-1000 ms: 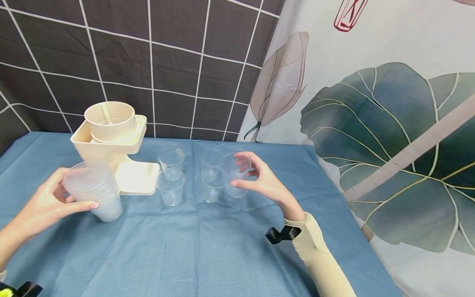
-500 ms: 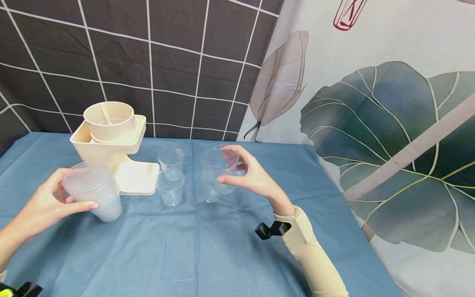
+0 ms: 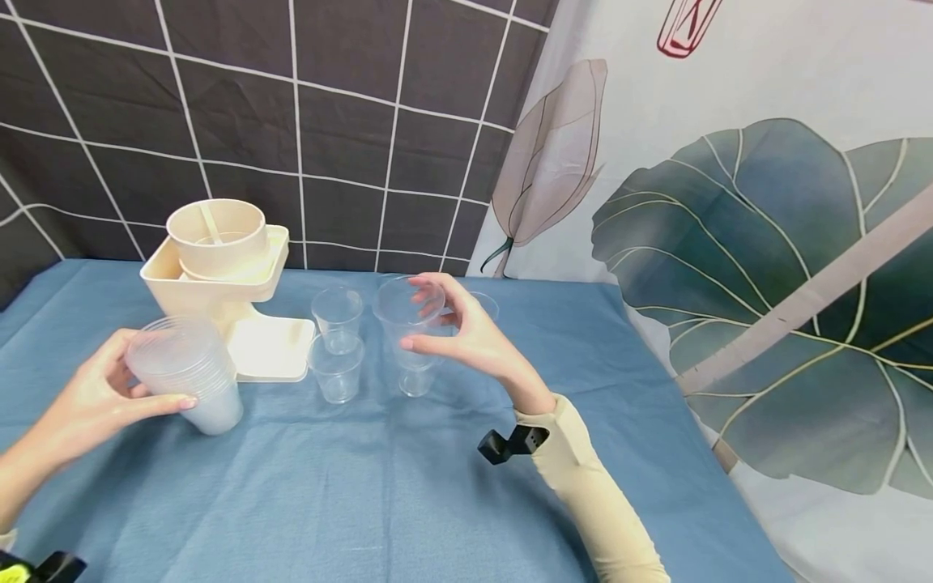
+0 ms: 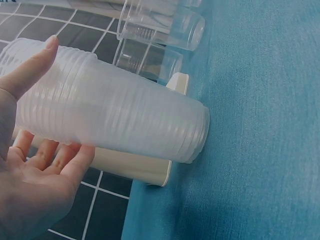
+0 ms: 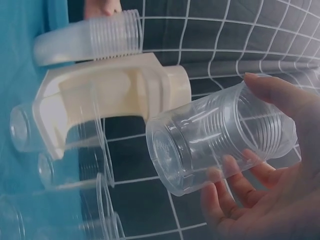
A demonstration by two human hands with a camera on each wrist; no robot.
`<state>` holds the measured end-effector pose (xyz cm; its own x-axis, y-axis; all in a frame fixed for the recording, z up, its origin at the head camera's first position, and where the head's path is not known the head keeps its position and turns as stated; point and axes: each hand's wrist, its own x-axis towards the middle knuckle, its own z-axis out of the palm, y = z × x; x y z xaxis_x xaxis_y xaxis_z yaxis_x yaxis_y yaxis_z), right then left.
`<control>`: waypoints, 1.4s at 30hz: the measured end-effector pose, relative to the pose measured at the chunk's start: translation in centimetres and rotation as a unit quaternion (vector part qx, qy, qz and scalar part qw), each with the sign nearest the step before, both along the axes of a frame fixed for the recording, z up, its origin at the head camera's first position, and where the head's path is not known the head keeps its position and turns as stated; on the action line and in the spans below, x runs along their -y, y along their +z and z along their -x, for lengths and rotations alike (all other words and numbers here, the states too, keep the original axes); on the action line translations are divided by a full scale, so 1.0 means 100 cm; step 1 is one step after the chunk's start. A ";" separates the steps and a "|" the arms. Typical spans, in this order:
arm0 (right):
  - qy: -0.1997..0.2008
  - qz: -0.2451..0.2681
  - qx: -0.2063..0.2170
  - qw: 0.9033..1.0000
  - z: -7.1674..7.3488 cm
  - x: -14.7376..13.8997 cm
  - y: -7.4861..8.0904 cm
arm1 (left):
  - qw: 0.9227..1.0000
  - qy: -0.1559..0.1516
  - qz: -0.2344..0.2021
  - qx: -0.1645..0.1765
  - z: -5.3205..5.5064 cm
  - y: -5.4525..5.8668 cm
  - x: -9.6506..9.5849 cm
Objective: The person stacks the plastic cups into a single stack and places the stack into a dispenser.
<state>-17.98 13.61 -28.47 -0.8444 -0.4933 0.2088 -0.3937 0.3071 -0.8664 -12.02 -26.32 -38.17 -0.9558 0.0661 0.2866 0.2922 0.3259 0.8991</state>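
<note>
A stack of nested translucent plastic cups (image 3: 189,368) leans in my left hand (image 3: 109,393), thumb on one side and fingers on the other. In the left wrist view the base of the stack (image 4: 155,120) points toward the blue cloth. My right hand (image 3: 470,336) grips a clear plastic cup (image 3: 397,316) near its rim. The right wrist view shows this cup (image 5: 195,142) raised and tilted above the other cups. Two clear cups (image 3: 338,374) stand one before the other to the left of it. More clear cups stand below and behind the right hand, partly hidden.
A cream-coloured stand (image 3: 211,283) with a round container (image 3: 219,235) on top and a flat base (image 3: 273,348) stands at the back left. Blue cloth (image 3: 379,486) covers the table. Dark gridded fabric (image 3: 350,138) hangs close behind, with a leaf-patterned curtain (image 3: 729,283) at right.
My right hand has moved left with the clear cup and raised it slightly, baring the rim of another cup behind the hand. The left hand and its stack have stayed put.
</note>
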 end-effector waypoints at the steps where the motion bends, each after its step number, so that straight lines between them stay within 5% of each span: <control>1: 0.001 0.005 0.002 1.000 0.000 0.002 0.000 | 1.000 -0.001 0.000 -0.001 0.001 -0.002 0.001; 6: 0.006 0.032 0.010 0.999 0.001 0.012 0.001 | 1.000 0.007 0.019 -0.014 0.007 -0.014 0.008; 14: 0.024 0.068 0.010 0.997 0.004 0.030 0.005 | 1.000 0.003 0.003 -0.007 0.002 0.000 -0.002; 21: 0.045 0.088 0.005 0.995 0.006 0.048 0.009 | 0.999 0.025 0.029 0.005 0.005 -0.001 -0.001; 42: 0.084 0.106 0.029 0.990 0.007 0.080 0.012 | 1.000 -0.001 -0.005 -0.003 0.000 0.002 -0.003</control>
<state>-18.70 5.60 -27.28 -0.7674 -0.5790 0.2755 -0.3709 0.0504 -0.9273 -11.98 -26.06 -38.00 -0.9542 0.0643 0.2923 0.2973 0.3168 0.9007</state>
